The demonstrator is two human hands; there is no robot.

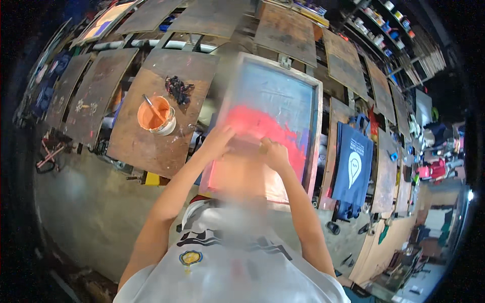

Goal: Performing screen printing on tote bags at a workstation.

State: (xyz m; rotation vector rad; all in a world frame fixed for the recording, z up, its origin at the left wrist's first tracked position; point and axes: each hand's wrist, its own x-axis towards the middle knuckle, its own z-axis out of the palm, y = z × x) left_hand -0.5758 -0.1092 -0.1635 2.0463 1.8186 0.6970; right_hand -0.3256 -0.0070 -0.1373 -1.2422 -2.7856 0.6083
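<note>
In front of me lies a screen-printing frame (317,116) with a pale wooden rim and a bluish mesh (275,83). Wet red-pink ink (257,120) covers the middle of the mesh, with a ragged edge on its right side. My left hand (219,141) and my right hand (275,153) are closed on the two ends of a squeegee (246,143), which rests across the inked mesh. A blur over the middle hides part of the squeegee and the near part of the screen.
To the left, a board (136,101) carries a white bucket (169,126) of orange ink with a stick in it, beside a crumpled black rag (179,90). On the right, a navy tote bag (353,156) with a white print lies over another board. Shelves (384,30) of containers stand far right.
</note>
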